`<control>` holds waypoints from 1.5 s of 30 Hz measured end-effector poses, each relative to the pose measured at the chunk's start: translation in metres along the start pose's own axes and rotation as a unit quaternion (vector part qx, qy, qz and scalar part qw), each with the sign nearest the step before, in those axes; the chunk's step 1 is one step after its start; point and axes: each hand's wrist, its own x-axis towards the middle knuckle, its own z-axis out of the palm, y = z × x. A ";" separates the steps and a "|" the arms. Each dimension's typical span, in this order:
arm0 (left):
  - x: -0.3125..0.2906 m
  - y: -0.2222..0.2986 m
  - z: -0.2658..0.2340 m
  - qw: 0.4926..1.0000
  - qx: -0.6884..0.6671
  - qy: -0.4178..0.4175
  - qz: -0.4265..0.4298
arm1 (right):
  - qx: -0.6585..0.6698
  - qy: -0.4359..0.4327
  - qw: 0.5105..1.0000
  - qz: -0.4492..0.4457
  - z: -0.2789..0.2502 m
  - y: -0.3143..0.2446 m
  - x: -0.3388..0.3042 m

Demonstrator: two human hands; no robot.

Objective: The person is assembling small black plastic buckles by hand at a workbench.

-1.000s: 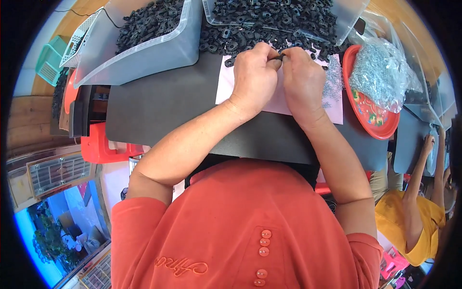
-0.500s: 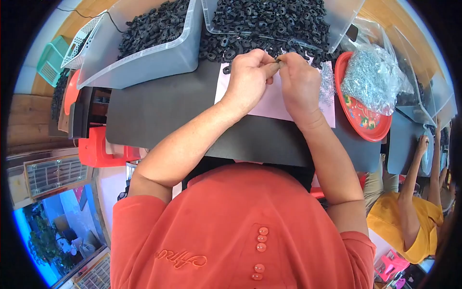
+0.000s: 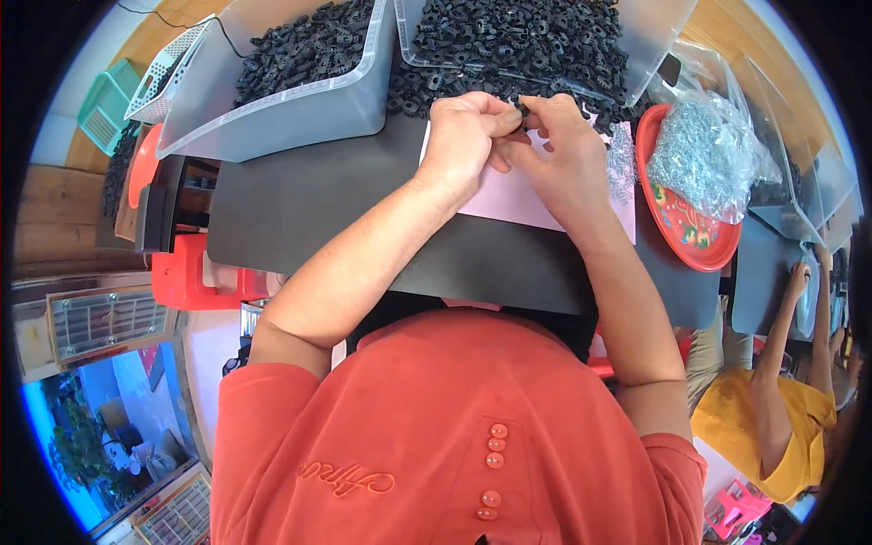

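Observation:
My left hand [image 3: 465, 141] and my right hand [image 3: 563, 150] meet fingertip to fingertip above a pink sheet [image 3: 509, 195] on the black table [image 3: 309, 209]. Between the fingertips of both hands sits a small black ring-shaped part [image 3: 523, 111]. Loose black parts [image 3: 427, 91] lie heaped just beyond my hands, spilling from a clear plastic bin [image 3: 536, 36] full of the same pieces. Whether anything else is pinched in my fingers is hidden.
A second clear bin [image 3: 300, 68] of black parts stands at the back left. A red tray [image 3: 677, 213] on the right holds a clear bag of small shiny metal pieces [image 3: 708, 150]. A red stool [image 3: 186, 277] stands left. Another person in yellow [image 3: 781, 418] sits at the right.
The view has shifted, so my hands sit higher in the picture. They stay pressed together on the small black part, with only slight finger movement.

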 end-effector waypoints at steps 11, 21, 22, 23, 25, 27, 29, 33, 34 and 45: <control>-0.005 0.006 0.003 0.998 0.062 0.013 0.014 | -0.147 0.054 0.984 -0.087 0.004 -0.001 -0.001; 0.000 0.013 -0.006 0.993 0.113 -0.009 0.043 | 0.012 0.005 0.999 -0.043 -0.004 0.007 0.004; 0.000 0.014 -0.005 0.994 0.102 -0.011 0.031 | 0.060 0.009 0.998 -0.036 -0.006 0.009 0.005; -0.001 0.014 -0.004 0.995 0.092 -0.014 0.018 | 0.108 0.014 0.994 -0.029 -0.007 0.011 0.005; -0.002 0.015 -0.002 0.996 0.088 -0.020 0.009 | 0.131 0.015 0.991 0.013 -0.007 0.012 0.005; -0.002 0.014 -0.001 0.996 0.083 -0.026 0.001 | 0.155 0.016 0.986 0.053 -0.007 0.014 0.006; -0.002 0.012 -0.003 0.997 0.059 -0.052 0.008 | 0.153 0.002 0.985 0.076 -0.008 0.015 0.008; -0.001 0.011 0.003 0.996 0.065 -0.054 0.012 | 0.189 -0.005 0.976 0.107 -0.012 0.015 0.005; -0.001 0.011 0.005 0.996 0.065 -0.057 0.009 | 0.178 -0.001 0.979 0.100 -0.011 0.018 0.003; -0.003 0.010 0.008 0.995 0.089 -0.027 0.034 | 0.133 0.030 0.990 0.034 -0.008 0.021 0.010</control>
